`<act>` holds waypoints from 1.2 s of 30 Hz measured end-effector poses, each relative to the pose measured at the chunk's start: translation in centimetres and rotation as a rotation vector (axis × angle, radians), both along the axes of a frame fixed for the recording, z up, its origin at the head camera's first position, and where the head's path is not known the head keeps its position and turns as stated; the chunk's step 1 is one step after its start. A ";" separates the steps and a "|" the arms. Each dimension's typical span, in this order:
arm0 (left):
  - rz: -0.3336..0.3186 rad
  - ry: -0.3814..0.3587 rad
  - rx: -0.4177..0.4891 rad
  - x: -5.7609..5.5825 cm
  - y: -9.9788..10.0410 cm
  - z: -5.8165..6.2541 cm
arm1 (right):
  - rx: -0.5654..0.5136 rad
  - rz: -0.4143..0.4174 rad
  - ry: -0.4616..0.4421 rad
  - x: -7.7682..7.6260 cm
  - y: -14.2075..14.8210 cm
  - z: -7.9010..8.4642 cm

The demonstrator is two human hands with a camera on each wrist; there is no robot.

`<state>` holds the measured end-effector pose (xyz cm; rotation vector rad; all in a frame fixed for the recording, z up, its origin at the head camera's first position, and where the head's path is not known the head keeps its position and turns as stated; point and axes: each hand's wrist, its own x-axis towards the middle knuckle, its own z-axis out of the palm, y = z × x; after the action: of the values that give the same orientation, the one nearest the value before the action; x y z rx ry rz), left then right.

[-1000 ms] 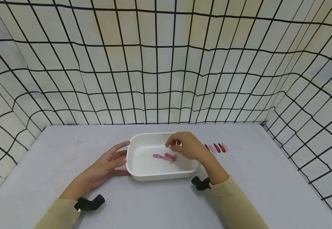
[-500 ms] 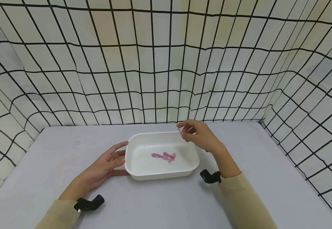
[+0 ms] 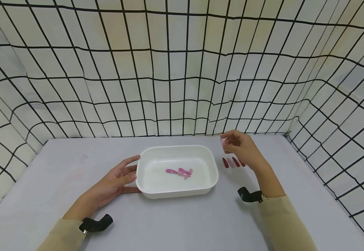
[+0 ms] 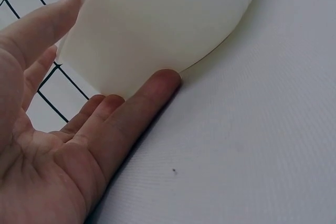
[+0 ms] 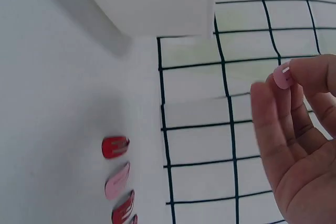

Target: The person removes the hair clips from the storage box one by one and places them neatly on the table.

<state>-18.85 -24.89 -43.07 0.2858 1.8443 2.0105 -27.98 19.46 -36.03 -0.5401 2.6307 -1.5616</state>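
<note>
My left hand (image 3: pixel 114 183) rests its fairly straight fingers against the left end of a white plastic tray (image 3: pixel 175 194). In the left wrist view the fingertips touch the tray's outer wall (image 4: pixel 152 24). Several pink snap hair clips (image 3: pixel 185 173) lie in a loose cluster on the tray's floor. Beyond the tray's right end, my right hand (image 3: pixel 241 148) is raised above the table, pinching a pink snap hair clip (image 5: pixel 283 76) between thumb and finger. Below that hand is a row of red and pink snap hair clips (image 3: pixel 231 162), partly hidden by it in the head view.
A white-covered table (image 3: pixel 182 223) bears the tray and the row of clips. Black wire grid panels (image 3: pixel 169 104) over white backing stand along its back and both sides.
My right hand has lifted a pink hair clip out of the tray and carried it right, above the row. The left hand stays at the tray's left end.
</note>
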 end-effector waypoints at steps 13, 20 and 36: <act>-0.008 -0.009 0.008 0.1 0.0 0.1 | -0.013 -0.114 -0.046 -0.7 3.6 -0.6; 0.001 -0.005 0.010 0.1 -0.2 0.0 | -0.085 -0.110 -0.083 -1.3 4.6 -1.0; -0.017 -0.001 0.017 0.0 -0.1 -0.1 | -0.030 -0.195 -0.131 -1.8 6.4 -2.2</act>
<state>-18.87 -25.03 -43.15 0.3040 1.8197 2.0153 -29.75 25.90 -38.25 -0.1789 2.6314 -1.6275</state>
